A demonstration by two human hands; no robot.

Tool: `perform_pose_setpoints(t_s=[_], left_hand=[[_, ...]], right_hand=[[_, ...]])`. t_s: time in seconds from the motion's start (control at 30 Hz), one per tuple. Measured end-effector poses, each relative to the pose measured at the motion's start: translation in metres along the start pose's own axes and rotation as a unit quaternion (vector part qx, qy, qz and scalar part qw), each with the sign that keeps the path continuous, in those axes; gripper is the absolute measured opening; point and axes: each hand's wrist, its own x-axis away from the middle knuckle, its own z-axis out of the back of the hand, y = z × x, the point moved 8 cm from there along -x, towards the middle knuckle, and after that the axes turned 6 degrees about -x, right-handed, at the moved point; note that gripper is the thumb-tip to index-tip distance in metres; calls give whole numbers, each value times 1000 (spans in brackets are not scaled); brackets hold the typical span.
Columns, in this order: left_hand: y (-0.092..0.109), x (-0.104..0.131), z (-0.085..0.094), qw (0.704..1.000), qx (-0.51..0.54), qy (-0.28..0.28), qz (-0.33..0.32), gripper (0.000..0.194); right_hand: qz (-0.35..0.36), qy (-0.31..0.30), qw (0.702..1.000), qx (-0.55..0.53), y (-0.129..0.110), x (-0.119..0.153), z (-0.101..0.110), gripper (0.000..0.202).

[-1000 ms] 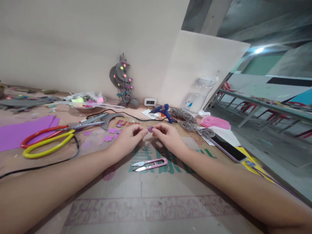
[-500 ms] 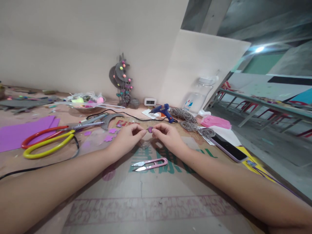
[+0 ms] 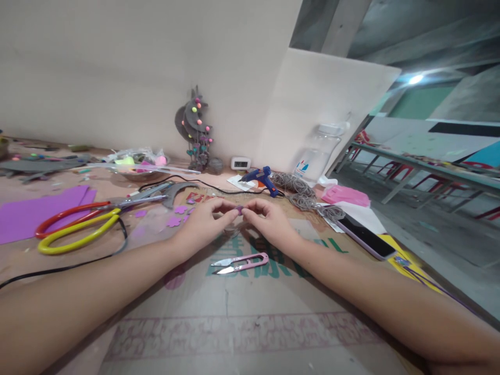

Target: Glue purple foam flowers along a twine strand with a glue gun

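Observation:
A small purple piece point(image 3: 239, 209) is pinched between the fingertips of both hands above the printed cardboard point(image 3: 250, 302). My left hand point(image 3: 209, 221) grips it from the left, thumb and forefinger pressed together. From the right, my right hand point(image 3: 267, 221) closes on it the same way. A thin grey loop point(image 3: 232, 230), probably cord, shows just below the fingers. Nearer to me, pink thread snips point(image 3: 242, 262) lie on the cardboard, blades pointing left. Purple flower-shaped cutouts point(image 3: 174, 221) lie left of my left hand.
Red-and-yellow-handled scissors point(image 3: 80, 232) and purple sheets point(image 3: 42, 211) lie left. Behind my hands are a blue glue gun point(image 3: 262, 179), grey cord point(image 3: 295, 188), a timer point(image 3: 240, 163), a bottle point(image 3: 315, 156) and a moon-shaped decoration point(image 3: 195, 125). A phone point(image 3: 367, 237) lies right.
The fingertips of both hands have drawn closer together around the purple piece, which has shifted slightly left and is more covered. The other objects have stayed in place.

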Motion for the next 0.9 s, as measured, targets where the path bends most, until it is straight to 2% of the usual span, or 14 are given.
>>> perform_pose_setpoints(t_s=[0.23,0.4,0.7,0.9], left_hand=[[-6,0,-1,1000,-18,-1,7,24],[-6,0,1,999,-44,7,5,22],[0,3,-5,999,-43,-27,5,21],[-5,1,-2,1000,-20,-7,18,23]], right_hand=[[-2,-20,999,-40,3,0,-2,25],[4,-4,997,-79,5,-2,2,26],[-8,-3,999,-51,1,2,0,21],[30,9,997,-69,1,-5,7,27]])
